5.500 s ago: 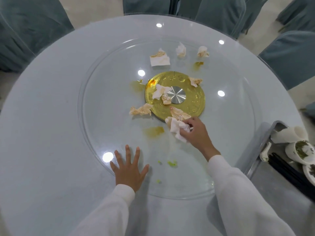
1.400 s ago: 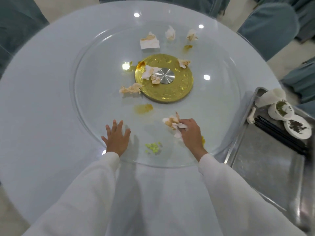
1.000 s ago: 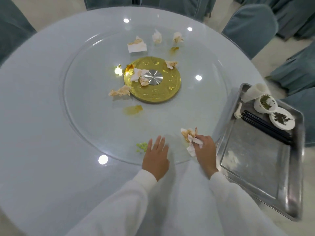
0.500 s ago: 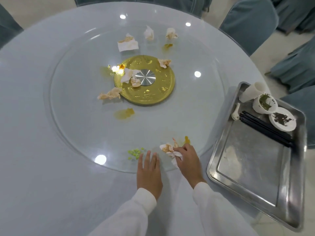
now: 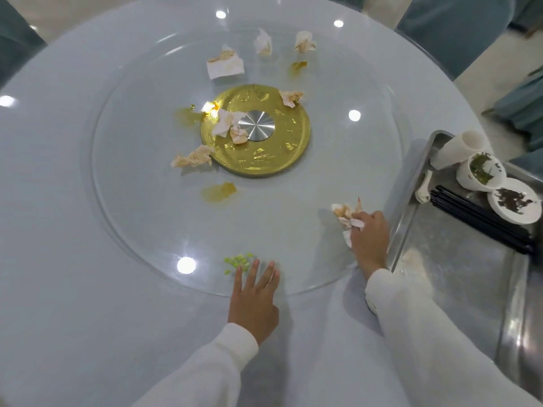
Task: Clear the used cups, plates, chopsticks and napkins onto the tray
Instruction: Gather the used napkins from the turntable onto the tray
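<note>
My right hand (image 5: 368,236) grips a wad of stained napkins (image 5: 344,213) on the glass turntable (image 5: 147,201), close to its right rim and just left of the steel tray (image 5: 458,277). My left hand (image 5: 255,301) lies flat with straight fingers on the turntable's near edge, beside green food bits (image 5: 237,261). Several more crumpled napkins lie farther out: one (image 5: 194,157) left of the gold hub (image 5: 255,130), one (image 5: 229,124) on it, one (image 5: 225,64) behind it. On the tray sit a cup (image 5: 480,171), a small plate (image 5: 514,204), black chopsticks (image 5: 482,220) and a spoon (image 5: 424,190).
Yellow sauce smears (image 5: 219,191) mark the glass. A white tipped-over cup (image 5: 458,148) lies at the tray's far end. Blue-covered chairs (image 5: 452,27) ring the round white table (image 5: 58,289). The tray's near half is bare metal.
My right hand has dragged the napkin wad rightward across the glass toward the tray. My left hand stays flat on the turntable's near edge.
</note>
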The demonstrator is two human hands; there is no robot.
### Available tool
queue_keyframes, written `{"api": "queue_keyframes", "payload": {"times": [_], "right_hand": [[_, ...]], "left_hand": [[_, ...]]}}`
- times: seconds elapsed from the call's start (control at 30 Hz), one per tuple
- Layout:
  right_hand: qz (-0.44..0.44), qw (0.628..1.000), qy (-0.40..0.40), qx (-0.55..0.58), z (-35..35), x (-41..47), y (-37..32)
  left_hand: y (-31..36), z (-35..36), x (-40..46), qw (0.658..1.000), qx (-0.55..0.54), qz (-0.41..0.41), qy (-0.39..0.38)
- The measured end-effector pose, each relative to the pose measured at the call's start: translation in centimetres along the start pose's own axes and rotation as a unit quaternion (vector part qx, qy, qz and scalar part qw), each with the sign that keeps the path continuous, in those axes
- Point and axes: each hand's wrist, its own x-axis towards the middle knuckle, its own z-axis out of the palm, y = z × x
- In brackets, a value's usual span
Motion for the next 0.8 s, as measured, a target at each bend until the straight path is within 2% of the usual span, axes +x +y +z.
{"api": "queue_keyframes", "payload": {"times": [0.1, 0.23, 0.37, 0.47, 0.57, 0.67, 0.8], "right_hand": [[0.006, 1.000, -0.009, 0.023, 0.9, -4.2, -1.3], [-0.053, 0.991, -0.038, 0.113, 2.8, -11.3, -4.3], [-0.064, 0.986, -0.058, 0.145, 3.6, -15.2, -5.6], [-0.065, 0.986, -0.050, 0.148, 2.6, -13.3, -4.2], [0.016, 0.993, -0.006, 0.115, 1.2, -8.3, -1.2], [0.064, 0.994, -0.012, 0.093, 0.5, -4.7, 0.8], [0.019, 0.997, -0.032, 0.069, 0.8, -7.4, -0.7]], "left_hand": [[-0.7, 0.2, 0.1, 1.000, -0.005, -0.001, -0.002], [-0.3, -0.2, 0.0, 1.000, 0.003, -0.004, -0.002], [-0.1, -0.8, -0.5, 1.000, 0.030, -0.002, -0.001], [-0.8, -1.0, -0.6, 0.998, 0.066, 0.010, 0.011], [-1.2, -1.1, -0.4, 0.995, 0.094, 0.014, 0.009], [-1.5, -0.7, -0.7, 0.996, 0.091, 0.004, 0.006], [-1.7, -0.3, -0.8, 0.997, 0.074, -0.005, 0.011]]}}
